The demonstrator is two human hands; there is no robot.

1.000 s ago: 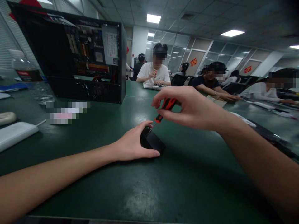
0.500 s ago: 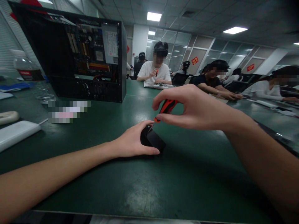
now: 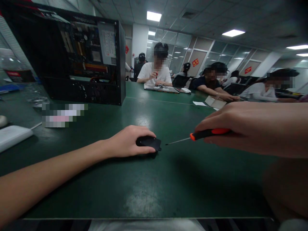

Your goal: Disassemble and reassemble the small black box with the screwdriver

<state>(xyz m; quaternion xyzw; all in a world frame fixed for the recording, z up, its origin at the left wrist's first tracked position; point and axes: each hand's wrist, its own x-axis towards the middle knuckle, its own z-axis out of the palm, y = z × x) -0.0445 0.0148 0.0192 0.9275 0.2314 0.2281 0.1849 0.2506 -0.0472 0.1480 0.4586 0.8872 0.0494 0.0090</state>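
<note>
My left hand [image 3: 126, 141] rests on the green table [image 3: 154, 179] and grips a small flat black device [image 3: 149, 142]. My right hand [image 3: 250, 125] holds a red-and-black screwdriver [image 3: 207, 133] nearly level, its thin shaft pointing left. The tip hangs a short way to the right of the black device, apart from it.
An open black computer case [image 3: 79, 61] stands at the back left, with a water bottle [image 3: 21, 77] and a white flat object [image 3: 12, 136] further left. Several people sit working at the far side of the table, with papers [image 3: 211, 102] before them.
My right hand has pulled the screwdriver off the black device, swung it right and lowered it to near level. My left hand has laid the device flatter on the table.
</note>
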